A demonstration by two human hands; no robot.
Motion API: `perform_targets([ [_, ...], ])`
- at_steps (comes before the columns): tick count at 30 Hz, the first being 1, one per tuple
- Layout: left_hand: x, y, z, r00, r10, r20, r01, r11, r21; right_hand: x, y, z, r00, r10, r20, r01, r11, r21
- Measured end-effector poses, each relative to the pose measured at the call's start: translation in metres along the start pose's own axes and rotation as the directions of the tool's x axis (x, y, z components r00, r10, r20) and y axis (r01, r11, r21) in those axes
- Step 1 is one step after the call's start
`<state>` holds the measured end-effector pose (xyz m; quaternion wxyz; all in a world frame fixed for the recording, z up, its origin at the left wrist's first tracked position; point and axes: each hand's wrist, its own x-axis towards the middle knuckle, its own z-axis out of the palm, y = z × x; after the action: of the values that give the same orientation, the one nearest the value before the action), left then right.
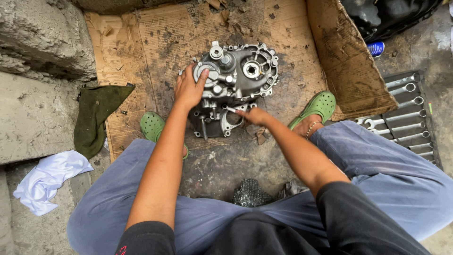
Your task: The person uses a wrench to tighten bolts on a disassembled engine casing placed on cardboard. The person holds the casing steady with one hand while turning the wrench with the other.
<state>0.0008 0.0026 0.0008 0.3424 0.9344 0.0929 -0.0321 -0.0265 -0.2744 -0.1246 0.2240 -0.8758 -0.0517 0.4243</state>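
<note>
A grey metal engine case (245,75) with gears, shafts and a bearing lies on oily brown cardboard (155,38) between my feet. My left hand (188,89) presses flat on the case's left side, fingers over a round gear. My right hand (254,115) sits at the case's lower edge, fingers pinched on a small metal part (231,109) that pokes toward the case. Whether that part is a tool or a bolt cannot be told.
A roll of wrenches (406,118) lies open at the right. Green and white rags (96,115) lie at the left beside concrete blocks (37,42). A blue can (376,48) and black bag sit top right. My green clogs (317,106) flank the case.
</note>
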Motion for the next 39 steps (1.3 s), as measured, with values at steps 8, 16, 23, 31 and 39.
perform_targets([
  [8,0.0,0.003,-0.001,1.0,-0.007,-0.013,0.007,1.0,0.015,-0.033,-0.122,0.131,0.964,0.238,0.12,-0.083,-0.16,0.984],
  [16,0.0,0.002,0.001,0.999,0.021,-0.043,-0.02,1.0,0.016,-0.068,-0.099,0.127,0.943,0.331,0.038,-0.063,0.064,0.996],
  [23,0.0,0.001,0.002,0.999,0.012,-0.037,-0.011,1.0,0.011,-0.022,0.003,0.048,0.874,0.012,-0.485,0.208,0.894,0.396],
  [31,0.001,0.0,0.004,0.999,0.015,-0.034,-0.014,1.0,0.02,0.011,-0.009,-0.055,0.976,-0.163,-0.142,0.164,0.986,-0.003],
  [39,0.0,0.001,0.004,1.0,-0.013,-0.027,0.014,1.0,0.015,-0.006,0.0,-0.02,0.992,-0.073,-0.104,0.093,0.974,0.207],
])
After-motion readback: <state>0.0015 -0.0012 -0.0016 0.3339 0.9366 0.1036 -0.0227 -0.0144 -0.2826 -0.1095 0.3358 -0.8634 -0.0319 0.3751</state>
